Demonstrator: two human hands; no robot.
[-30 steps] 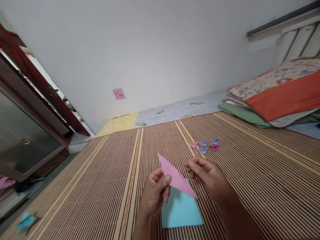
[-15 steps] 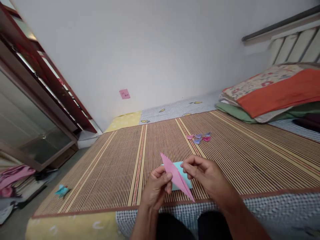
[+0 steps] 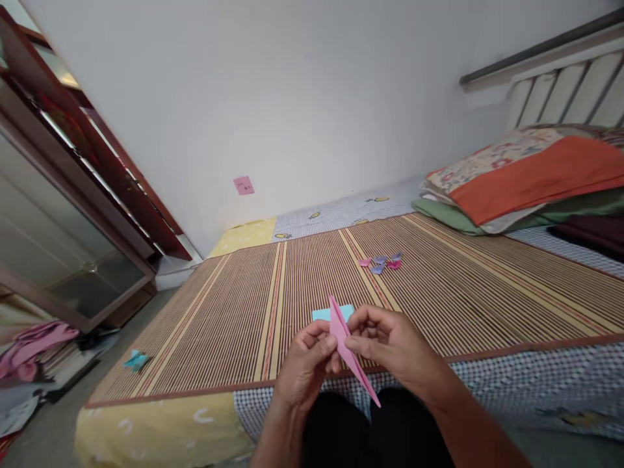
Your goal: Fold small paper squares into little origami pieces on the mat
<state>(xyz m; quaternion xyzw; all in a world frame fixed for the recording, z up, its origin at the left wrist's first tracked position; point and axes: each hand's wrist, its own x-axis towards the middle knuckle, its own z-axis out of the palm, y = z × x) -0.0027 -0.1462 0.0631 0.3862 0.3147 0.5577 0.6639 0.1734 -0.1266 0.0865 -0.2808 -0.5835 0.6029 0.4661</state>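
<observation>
The pink folded paper (image 3: 349, 356) is a long, narrow form held aslant over the near edge of the striped mat (image 3: 229, 312), its lower tip reaching past that border above the person's dark-clad legs (image 3: 336, 426). The left hand (image 3: 307, 367) pinches its left edge, thumb on the face and fingers behind; the right hand (image 3: 390, 341) has thumb and fingertips at the opposite edge, slightly parted, and I cannot tell whether they grip. Just beyond, the light-blue sheet (image 3: 322, 314) lies partly hidden. A broad strip of mat runs leftward to a blue folded piece (image 3: 136, 360) near the left edge; farther off sit small folded papers (image 3: 380, 262), well apart from the stacked bedding (image 3: 526, 179).
</observation>
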